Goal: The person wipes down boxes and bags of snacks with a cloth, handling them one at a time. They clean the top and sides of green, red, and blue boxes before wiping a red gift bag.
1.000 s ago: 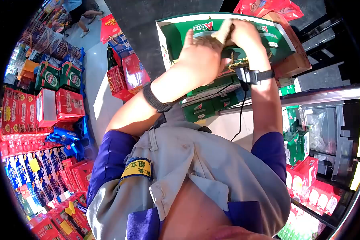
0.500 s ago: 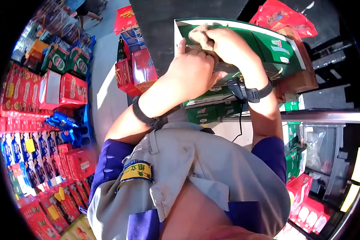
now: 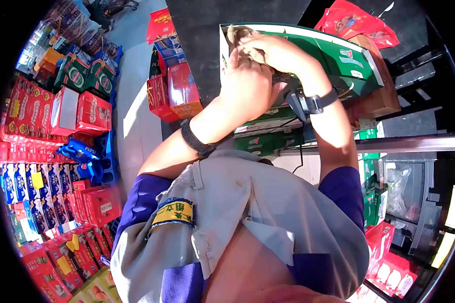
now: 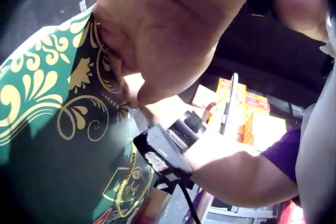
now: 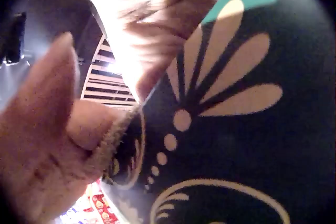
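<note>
A green carton (image 3: 333, 53) with white edges and printed lettering lies in front of the person. A beige cloth (image 3: 258, 54) is bunched between the two hands at its left end. The left hand (image 3: 247, 88) has its fingers curled on the cloth, one finger pointing up. In the right wrist view the cloth's fuzzy edge (image 5: 113, 142) shows between those fingers. Just beyond, the right hand (image 3: 280, 53) holds the cloth, which sticks out past its fingertips. Gold patterns and a rope handle (image 4: 126, 187) mark the carton's side in the left wrist view.
Green cartons (image 3: 260, 143) are stacked below. A brown box (image 3: 384, 98) and a red bag (image 3: 356, 25) are at the right, near a metal rail (image 3: 409, 144). Red gift boxes (image 3: 182, 88) stand left of the dark surface (image 3: 199, 45); stacked goods (image 3: 30, 111) line the far left.
The right hand has moved left with the cloth, towards the carton's left end. The left hand stays close beside it. The carton appears farther right in the head view.
</note>
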Available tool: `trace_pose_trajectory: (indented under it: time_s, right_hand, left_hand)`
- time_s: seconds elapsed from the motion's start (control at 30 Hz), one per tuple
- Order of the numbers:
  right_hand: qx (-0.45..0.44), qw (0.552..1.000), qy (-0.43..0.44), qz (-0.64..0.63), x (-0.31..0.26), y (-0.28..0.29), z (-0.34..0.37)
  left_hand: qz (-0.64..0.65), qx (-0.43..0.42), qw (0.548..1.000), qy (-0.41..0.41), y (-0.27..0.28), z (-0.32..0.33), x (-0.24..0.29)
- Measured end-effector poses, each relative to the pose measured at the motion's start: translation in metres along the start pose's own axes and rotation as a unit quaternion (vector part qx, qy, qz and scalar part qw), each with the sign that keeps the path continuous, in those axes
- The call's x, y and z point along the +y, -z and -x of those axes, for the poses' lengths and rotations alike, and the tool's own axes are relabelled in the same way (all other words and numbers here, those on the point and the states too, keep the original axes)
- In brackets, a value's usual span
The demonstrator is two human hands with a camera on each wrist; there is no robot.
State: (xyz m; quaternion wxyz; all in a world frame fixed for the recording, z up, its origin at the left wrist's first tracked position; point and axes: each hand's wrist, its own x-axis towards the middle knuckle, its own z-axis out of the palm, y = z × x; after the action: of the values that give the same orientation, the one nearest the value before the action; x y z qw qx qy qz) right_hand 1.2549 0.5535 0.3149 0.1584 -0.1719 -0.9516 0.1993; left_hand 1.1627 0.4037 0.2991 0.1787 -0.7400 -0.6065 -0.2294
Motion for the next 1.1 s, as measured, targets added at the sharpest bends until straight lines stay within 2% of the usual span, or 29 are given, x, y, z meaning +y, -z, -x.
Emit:
trace_pose_trajectory:
  time_s: [0.03, 0.07, 0.13, 0.23, 0.27, 0.3, 0.37, 0.43, 0.47, 0.5, 0.57, 0.63, 0.7, 0.77, 0.83, 0.9, 0.97, 1.03, 1.1]
  right_hand:
    - [-0.013, 0.997, -0.046, -0.058, -0.008, 0.003, 0.007]
    - [-0.013, 0.997, -0.043, -0.056, -0.011, 0.005, 0.015]
    - [-0.003, 0.996, -0.063, 0.056, -0.013, 0.011, 0.031]
    - [0.205, 0.966, -0.001, 0.156, -0.023, 0.011, 0.061]
    - [0.260, 0.948, -0.007, 0.185, -0.029, 0.010, 0.068]
    - [0.315, 0.925, -0.013, 0.212, -0.035, 0.009, 0.076]
    - [0.387, 0.887, -0.022, 0.251, -0.029, -0.003, 0.099]
    - [0.452, 0.861, -0.067, 0.225, -0.043, -0.023, 0.114]
    - [0.459, 0.863, -0.050, 0.203, -0.055, -0.032, 0.116]
    - [0.416, 0.868, -0.112, 0.246, -0.048, -0.047, 0.122]
    - [0.463, 0.856, -0.123, 0.194, -0.055, -0.074, 0.118]
    - [0.449, 0.869, -0.113, 0.176, -0.045, -0.097, 0.117]
    - [0.419, 0.885, -0.121, 0.163, -0.043, -0.111, 0.117]
    - [0.397, 0.902, -0.149, 0.083, -0.041, -0.127, 0.116]
    - [0.349, 0.920, -0.177, 0.020, -0.035, -0.142, 0.121]
    - [0.286, 0.929, -0.233, -0.017, -0.035, -0.148, 0.125]
    - [0.270, 0.929, -0.254, -0.019, -0.040, -0.148, 0.128]
    - [0.253, 0.928, -0.273, -0.021, -0.052, -0.138, 0.125]
    - [0.333, 0.920, -0.209, 0.005, -0.068, -0.128, 0.128]
  left_hand:
    - [-0.002, 0.003, 1.000, 0.002, 0.000, 0.001, 0.000]
    - [0.036, 0.001, 0.999, -0.012, 0.000, 0.003, -0.001]
    - [0.101, 0.025, 0.993, -0.048, 0.001, 0.005, -0.001]
    - [0.158, 0.082, 0.981, -0.081, -0.002, 0.004, -0.001]
    - [0.132, 0.136, 0.976, -0.108, -0.001, 0.003, 0.002]
    - [0.133, 0.138, 0.976, -0.106, 0.000, 0.003, 0.003]
    - [0.116, 0.211, 0.955, -0.175, 0.002, 0.007, 0.009]
    - [0.155, 0.195, 0.944, -0.218, 0.005, 0.015, 0.016]
    - [0.162, 0.178, 0.943, -0.230, -0.001, 0.020, 0.016]
    - [0.168, 0.159, 0.942, -0.242, -0.009, 0.026, 0.015]
    - [0.154, 0.179, 0.940, -0.245, -0.026, 0.030, 0.007]
    - [0.177, 0.138, 0.954, -0.197, -0.041, 0.042, -0.002]
    - [0.167, 0.142, 0.961, -0.166, -0.050, 0.055, -0.007]
    - [0.134, 0.131, 0.970, -0.158, -0.072, 0.068, -0.014]
    - [0.076, 0.109, 0.973, -0.189, -0.091, 0.079, -0.022]
    - [0.071, 0.068, 0.968, -0.229, -0.105, 0.087, -0.028]
    - [0.048, 0.071, 0.970, -0.230, -0.115, 0.095, -0.032]
    - [0.134, 0.029, 0.971, -0.197, -0.103, 0.094, -0.033]
    - [0.234, 0.097, 0.957, -0.142, -0.072, 0.092, -0.031]
